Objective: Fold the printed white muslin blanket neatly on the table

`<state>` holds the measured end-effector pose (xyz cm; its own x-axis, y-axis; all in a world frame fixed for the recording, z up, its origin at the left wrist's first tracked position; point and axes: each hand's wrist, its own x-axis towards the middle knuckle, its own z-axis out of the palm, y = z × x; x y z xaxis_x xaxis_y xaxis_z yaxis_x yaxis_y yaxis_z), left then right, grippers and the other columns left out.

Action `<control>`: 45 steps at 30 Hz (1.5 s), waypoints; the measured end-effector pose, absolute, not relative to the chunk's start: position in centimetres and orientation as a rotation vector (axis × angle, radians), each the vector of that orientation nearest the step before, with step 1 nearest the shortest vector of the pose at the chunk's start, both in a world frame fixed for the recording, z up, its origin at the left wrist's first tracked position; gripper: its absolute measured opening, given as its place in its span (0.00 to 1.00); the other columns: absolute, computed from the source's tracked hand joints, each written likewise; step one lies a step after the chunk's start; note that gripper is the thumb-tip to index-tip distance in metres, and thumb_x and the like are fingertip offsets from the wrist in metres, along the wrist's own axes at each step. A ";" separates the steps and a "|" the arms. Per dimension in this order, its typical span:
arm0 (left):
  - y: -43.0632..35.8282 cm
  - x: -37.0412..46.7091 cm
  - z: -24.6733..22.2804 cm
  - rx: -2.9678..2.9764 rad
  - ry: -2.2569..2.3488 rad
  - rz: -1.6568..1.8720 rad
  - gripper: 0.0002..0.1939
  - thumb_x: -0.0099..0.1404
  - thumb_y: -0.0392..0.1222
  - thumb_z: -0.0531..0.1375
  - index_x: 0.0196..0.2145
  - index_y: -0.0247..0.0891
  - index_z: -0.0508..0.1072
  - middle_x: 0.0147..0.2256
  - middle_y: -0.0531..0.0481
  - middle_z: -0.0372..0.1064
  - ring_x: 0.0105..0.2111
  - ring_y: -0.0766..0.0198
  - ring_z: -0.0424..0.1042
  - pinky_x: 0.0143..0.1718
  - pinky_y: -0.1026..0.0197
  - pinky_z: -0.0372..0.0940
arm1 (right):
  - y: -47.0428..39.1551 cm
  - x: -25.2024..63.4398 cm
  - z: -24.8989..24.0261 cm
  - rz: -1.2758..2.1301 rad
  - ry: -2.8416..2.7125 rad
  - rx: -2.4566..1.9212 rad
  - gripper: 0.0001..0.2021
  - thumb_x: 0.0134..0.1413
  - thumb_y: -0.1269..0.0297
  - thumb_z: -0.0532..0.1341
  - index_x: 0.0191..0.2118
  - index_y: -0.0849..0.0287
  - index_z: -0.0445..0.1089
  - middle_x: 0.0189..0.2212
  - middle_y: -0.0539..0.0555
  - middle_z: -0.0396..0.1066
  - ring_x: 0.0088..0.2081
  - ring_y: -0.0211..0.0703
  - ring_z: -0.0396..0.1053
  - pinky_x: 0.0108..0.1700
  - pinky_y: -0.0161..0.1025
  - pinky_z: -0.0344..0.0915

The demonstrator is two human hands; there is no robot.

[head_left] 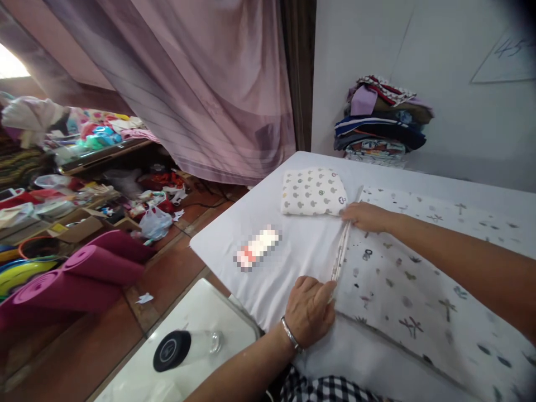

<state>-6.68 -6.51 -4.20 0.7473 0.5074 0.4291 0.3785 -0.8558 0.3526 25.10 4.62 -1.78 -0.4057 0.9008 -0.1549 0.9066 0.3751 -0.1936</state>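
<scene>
A white cloth [389, 279] printed with small plants and figures lies spread over the right part of the white-covered table [268, 301]. My left hand [310, 310], with a silver bangle at the wrist, grips the cloth's near left corner between thumb and fingers. Farther along the same edge, my right hand [365, 216] is closed on the far left part of the cloth. Between my hands the edge runs fairly straight and looks layered. Just beyond my right hand rests a folded white cloth [312, 192] with a grey mushroom-like print. A blurred-out object [257, 248] lies to the left.
A stack of folded clothes [381, 123] stands by the wall behind the table. At the lower left, a clear jar with a black lid [171, 350] lies on a white stand [205, 301]. Rolled pink mats [84, 273], boxes and bags crowd the tiled floor. A pink curtain [218, 84] hangs behind.
</scene>
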 end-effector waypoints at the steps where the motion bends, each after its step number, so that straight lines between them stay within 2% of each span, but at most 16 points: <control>1: -6.5 -6.8 -4.3 2.687 0.711 0.793 0.19 0.56 0.33 0.55 0.46 0.36 0.64 0.28 0.49 0.68 0.32 0.58 0.65 0.37 0.55 0.59 | 4.7 25.0 -1.6 -0.401 2.578 1.675 0.17 0.47 0.74 0.53 0.41 0.57 0.72 0.43 0.58 0.70 0.47 0.51 0.65 0.48 0.48 0.61; 6: -6.4 -7.0 -4.7 2.629 0.770 0.769 0.17 0.56 0.34 0.55 0.45 0.36 0.64 0.28 0.49 0.67 0.31 0.59 0.63 0.34 0.56 0.59 | 4.4 24.8 -1.6 -0.387 2.663 1.572 0.11 0.52 0.69 0.52 0.35 0.57 0.71 0.38 0.57 0.70 0.45 0.51 0.64 0.47 0.47 0.58; 12: -6.3 -7.0 -5.0 2.618 0.782 0.748 0.15 0.57 0.34 0.55 0.44 0.37 0.64 0.29 0.49 0.67 0.32 0.58 0.63 0.34 0.56 0.58 | 4.4 25.4 -1.7 -0.413 2.683 1.510 0.13 0.58 0.63 0.50 0.34 0.57 0.71 0.37 0.58 0.70 0.44 0.49 0.64 0.45 0.46 0.57; 20: -6.2 -7.0 -5.3 2.610 0.786 0.770 0.16 0.56 0.34 0.56 0.44 0.37 0.64 0.29 0.49 0.66 0.31 0.58 0.63 0.34 0.56 0.59 | 5.2 24.6 -2.6 -0.435 2.642 1.486 0.12 0.57 0.65 0.49 0.32 0.58 0.70 0.36 0.58 0.70 0.42 0.48 0.64 0.43 0.43 0.59; 31: -6.3 -7.3 -5.6 2.544 0.791 0.764 0.17 0.57 0.33 0.56 0.45 0.36 0.63 0.32 0.48 0.69 0.33 0.59 0.64 0.37 0.55 0.61 | 4.0 25.2 -2.5 -0.246 2.779 1.414 0.13 0.57 0.66 0.49 0.32 0.59 0.70 0.33 0.60 0.68 0.39 0.49 0.62 0.41 0.45 0.58; 37: -6.3 -7.4 -5.6 2.476 0.838 0.749 0.17 0.57 0.34 0.56 0.45 0.37 0.64 0.32 0.49 0.69 0.33 0.59 0.65 0.37 0.56 0.63 | 2.7 26.1 -2.4 -0.271 2.765 1.496 0.12 0.58 0.65 0.48 0.33 0.58 0.68 0.36 0.58 0.69 0.43 0.49 0.63 0.43 0.46 0.57; 45: -6.3 -7.4 -5.6 2.487 0.815 0.776 0.17 0.57 0.34 0.56 0.46 0.37 0.64 0.30 0.49 0.68 0.32 0.59 0.65 0.38 0.56 0.63 | 3.6 25.6 -2.3 -0.289 2.695 1.486 0.15 0.60 0.63 0.47 0.36 0.55 0.71 0.36 0.56 0.71 0.43 0.49 0.64 0.46 0.47 0.53</control>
